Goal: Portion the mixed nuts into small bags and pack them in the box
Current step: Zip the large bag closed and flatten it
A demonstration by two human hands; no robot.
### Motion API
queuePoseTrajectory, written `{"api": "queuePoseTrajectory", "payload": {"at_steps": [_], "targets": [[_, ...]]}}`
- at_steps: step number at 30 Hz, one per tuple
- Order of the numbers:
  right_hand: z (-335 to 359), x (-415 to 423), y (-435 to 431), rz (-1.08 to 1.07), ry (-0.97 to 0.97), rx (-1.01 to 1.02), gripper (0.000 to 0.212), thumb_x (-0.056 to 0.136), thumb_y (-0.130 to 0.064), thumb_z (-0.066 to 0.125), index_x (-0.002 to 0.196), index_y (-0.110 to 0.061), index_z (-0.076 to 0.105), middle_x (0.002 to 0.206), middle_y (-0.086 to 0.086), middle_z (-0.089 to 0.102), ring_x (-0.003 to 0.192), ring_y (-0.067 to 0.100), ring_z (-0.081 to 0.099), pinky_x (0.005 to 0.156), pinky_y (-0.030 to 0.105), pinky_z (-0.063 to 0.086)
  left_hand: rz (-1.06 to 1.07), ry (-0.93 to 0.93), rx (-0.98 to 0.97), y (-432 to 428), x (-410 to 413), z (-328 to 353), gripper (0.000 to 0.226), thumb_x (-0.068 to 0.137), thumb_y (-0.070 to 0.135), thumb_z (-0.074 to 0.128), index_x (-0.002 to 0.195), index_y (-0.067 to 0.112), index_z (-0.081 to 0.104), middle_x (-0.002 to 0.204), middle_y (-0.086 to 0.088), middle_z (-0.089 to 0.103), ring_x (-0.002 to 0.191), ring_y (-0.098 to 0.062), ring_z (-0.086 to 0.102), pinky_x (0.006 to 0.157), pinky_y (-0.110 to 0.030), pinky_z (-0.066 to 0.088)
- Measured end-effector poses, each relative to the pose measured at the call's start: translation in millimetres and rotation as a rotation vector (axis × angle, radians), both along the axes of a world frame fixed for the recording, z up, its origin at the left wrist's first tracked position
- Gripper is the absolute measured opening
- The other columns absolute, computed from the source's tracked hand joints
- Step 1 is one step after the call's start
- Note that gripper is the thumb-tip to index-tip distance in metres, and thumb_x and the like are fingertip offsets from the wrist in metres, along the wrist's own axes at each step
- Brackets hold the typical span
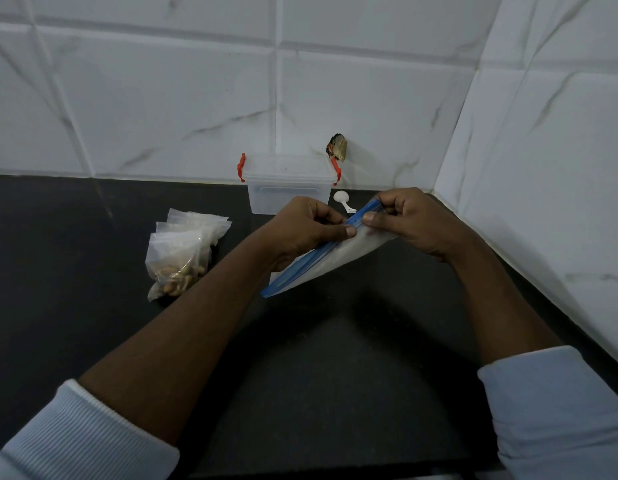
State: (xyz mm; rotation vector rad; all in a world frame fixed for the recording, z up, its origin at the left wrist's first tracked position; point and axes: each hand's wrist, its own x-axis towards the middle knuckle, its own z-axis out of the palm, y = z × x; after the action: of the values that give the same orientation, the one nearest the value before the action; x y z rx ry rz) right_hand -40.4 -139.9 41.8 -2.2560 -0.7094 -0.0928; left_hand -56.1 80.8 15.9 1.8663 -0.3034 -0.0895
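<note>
— What are your hands holding?

— Both hold one zip bag [335,258] in the air above the dark countertop [335,358]. My left hand [311,230] pinches its blue strip [300,268] between thumb and curled fingers. My right hand [411,220] pinches the same strip just beside it, thumb on top. The two thumbs are almost touching.

— How does the bag lie?

— It is tilted. The end by my right hand is higher and nearer to the back edge, and the other end points down toward me. I cannot tell what is inside it.

— And the nuts?

— The nuts [177,275] I can see are in the small bags [183,251]. These lie in a loose pile on the countertop, left of my left arm, and they overlap each other.

— Where is the box?

— The box [288,192] stands at the back edge, against the tiled wall [162,98], toward the back right corner. It is clear, the lid sits on it, and it has red latches at both ends.

— Anything else there?

— A white scoop [342,197] lies just beside the box on its right, partly behind my fingers. My light blue sleeves [75,438] are pushed up.
</note>
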Motion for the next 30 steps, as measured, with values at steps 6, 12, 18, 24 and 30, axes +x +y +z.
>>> {"api": "queuePoseTrajectory", "payload": {"at_steps": [6,12,18,24,30], "targets": [[-0.2,-0.7,-0.2,0.004,-0.002,0.023,0.009,0.099,-0.013,0.067,0.104,-0.013,0.075,0.072,-0.012,0.066,0.064,-0.010,0.059,0.060,0.004,0.040,0.004,0.004,0.029,-0.8,1.5,-1.5,0.005,0.090,0.017,0.075,0.090,0.012,0.076,0.086,0.000,0.074,0.071,-0.002,0.066,0.064,-0.014,0.051],[-2.1,0.2,3.3,0.003,-0.029,0.025,0.010,0.099,-0.013,0.066,0.103,-0.012,0.076,0.074,-0.011,0.065,0.066,-0.009,0.057,0.061,0.004,0.040,0.012,-0.041,0.048,-5.1,2.0,-1.6,0.012,0.092,0.014,0.072,0.091,0.002,0.075,0.082,-0.001,0.071,0.069,-0.001,0.062,0.064,-0.017,0.049],[-3.5,4.4,0.7,0.045,-0.033,0.099,0.012,0.096,-0.017,0.071,0.104,-0.011,0.079,0.074,-0.009,0.073,0.070,-0.003,0.063,0.067,0.008,0.043,0.034,-0.024,0.043,-3.7,2.1,0.2,0.022,0.094,0.017,0.069,0.095,-0.005,0.071,0.080,-0.003,0.066,0.066,-0.001,0.058,0.060,-0.016,0.047],[-3.6,4.0,1.5,0.051,-0.044,0.071,0.013,0.098,-0.020,0.070,0.093,-0.029,0.078,0.069,-0.010,0.069,0.065,-0.002,0.055,0.061,0.008,0.040,0.036,-0.104,0.077,-7.9,-2.3,-2.0,0.019,0.094,0.018,0.071,0.092,-0.001,0.072,0.097,-0.023,0.069,0.080,-0.016,0.060,0.073,-0.029,0.050],[-3.9,5.8,-0.2,0.017,-0.089,-0.020,0.013,0.101,-0.024,0.065,0.097,-0.028,0.077,0.081,0.007,0.069,0.068,0.003,0.054,0.062,0.012,0.040,0.021,-0.048,0.104,-3.3,-1.6,1.8,0.018,0.092,0.022,0.074,0.088,0.004,0.075,0.087,-0.014,0.071,0.075,-0.012,0.060,0.066,-0.023,0.050]]}}
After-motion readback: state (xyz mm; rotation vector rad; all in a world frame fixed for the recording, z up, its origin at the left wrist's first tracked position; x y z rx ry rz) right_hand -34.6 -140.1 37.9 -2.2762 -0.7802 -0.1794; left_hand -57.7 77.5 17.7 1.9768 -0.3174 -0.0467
